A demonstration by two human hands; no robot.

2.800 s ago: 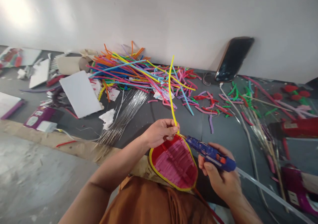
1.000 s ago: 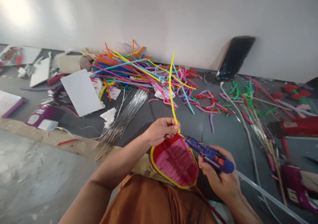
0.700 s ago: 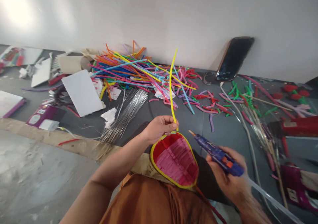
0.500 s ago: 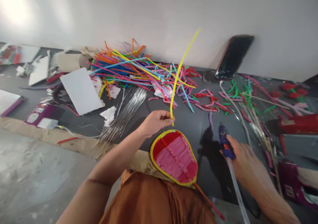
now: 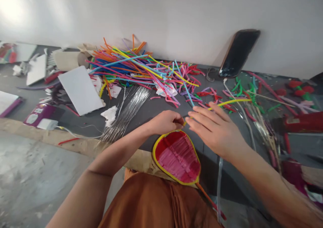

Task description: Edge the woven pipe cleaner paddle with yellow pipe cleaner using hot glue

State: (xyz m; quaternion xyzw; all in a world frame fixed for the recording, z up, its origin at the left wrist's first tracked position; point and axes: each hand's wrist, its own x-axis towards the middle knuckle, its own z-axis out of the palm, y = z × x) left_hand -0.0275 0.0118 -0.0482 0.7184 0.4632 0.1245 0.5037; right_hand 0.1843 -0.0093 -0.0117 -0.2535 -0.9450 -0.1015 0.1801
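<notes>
My left hand (image 5: 168, 122) is closed, pinching one end of a yellow pipe cleaner (image 5: 234, 101) between thumb and fingers. That pipe cleaner stretches to the right, passing under the fingers of my right hand (image 5: 217, 130). My right hand lies open, fingers extended; how firmly it touches the pipe cleaner I cannot tell. Just below my left hand sits a pear-shaped pink and red panel (image 5: 176, 157) edged in yellow, with an orange-red stem (image 5: 209, 199) at its lower right. A clear glue stick (image 5: 219, 187) shows beneath my right wrist; the glue gun's body is hidden.
A heap of coloured pipe cleaners (image 5: 131, 66) lies against the wall, with thin metal wires (image 5: 128, 111) in front. A phone (image 5: 239, 53) leans on the wall, its white cable running forward. A white board (image 5: 80, 90) lies left; a red tool (image 5: 304, 123) lies right.
The yellow pipe cleaner has swung from upright to nearly level, pointing right. My right hand has let go of the glue gun and moved up and left over the pipe cleaner.
</notes>
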